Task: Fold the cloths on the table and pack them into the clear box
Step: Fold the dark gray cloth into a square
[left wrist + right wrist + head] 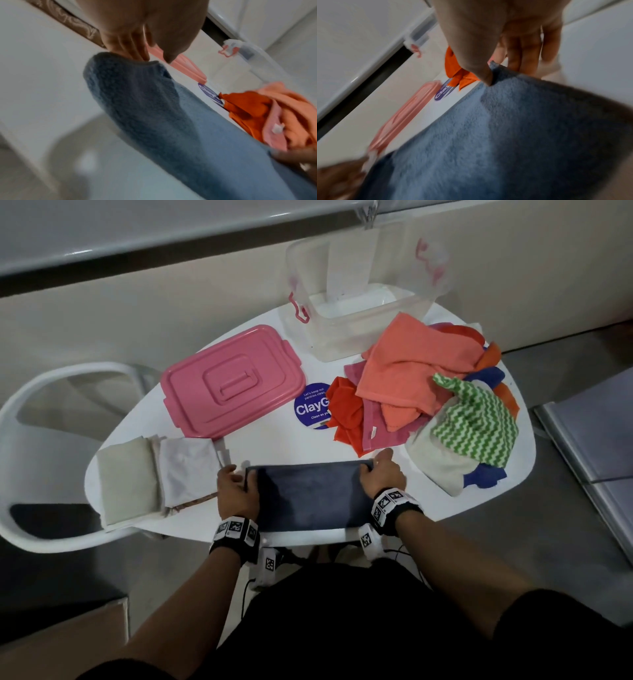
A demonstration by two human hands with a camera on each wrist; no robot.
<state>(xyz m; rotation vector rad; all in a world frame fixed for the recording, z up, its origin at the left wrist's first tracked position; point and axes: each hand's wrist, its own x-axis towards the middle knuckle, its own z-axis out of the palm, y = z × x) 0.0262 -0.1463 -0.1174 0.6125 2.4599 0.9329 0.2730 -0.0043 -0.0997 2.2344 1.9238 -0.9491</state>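
A dark blue cloth (308,496) lies spread at the near edge of the white table (274,446). My left hand (236,484) pinches its far left corner, thumb on top, with the fingers (135,52) behind the cloth (154,108). My right hand (380,474) pinches the far right corner, its thumb on the cloth (505,128) and its fingers (523,54) behind it. The clear box (363,313) stands open at the table's far side. A heap of unfolded cloths (428,392) lies to its right front.
The pink lid (233,381) lies at the table's left centre, beside a round purple sticker (311,405). Folded pale cloths (154,477) sit stacked at the left edge. A white chair (51,460) stands left of the table.
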